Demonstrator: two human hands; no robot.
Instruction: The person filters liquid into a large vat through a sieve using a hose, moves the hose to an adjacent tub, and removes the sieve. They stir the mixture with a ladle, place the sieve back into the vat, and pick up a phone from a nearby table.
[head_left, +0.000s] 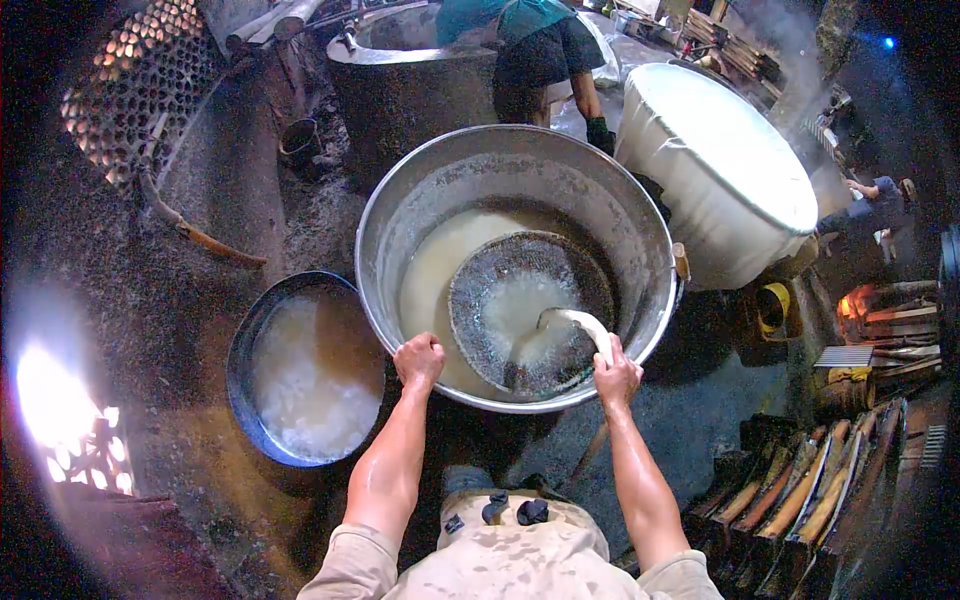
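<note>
A large metal pot (390,190) stands in front of me, with cloudy liquid low inside it. Within it sits a round dark mesh strainer (475,310) with whitish, wet material at its middle. My right hand (618,376) is wrapped round the pale curved handle (585,325) that reaches down into the strainer. At the pot's near left rim, my left hand (419,362) is closed; whether its fingers grip the rim or something else is hidden.
Left of the pot is a blue-rimmed basin (240,395) of cloudy liquid. A cloth-covered vat (715,150) stands at the upper right, near a bending person (530,40). Split firewood (800,490) lies lower right, below a fire (853,303). Another person (880,200) is farther off.
</note>
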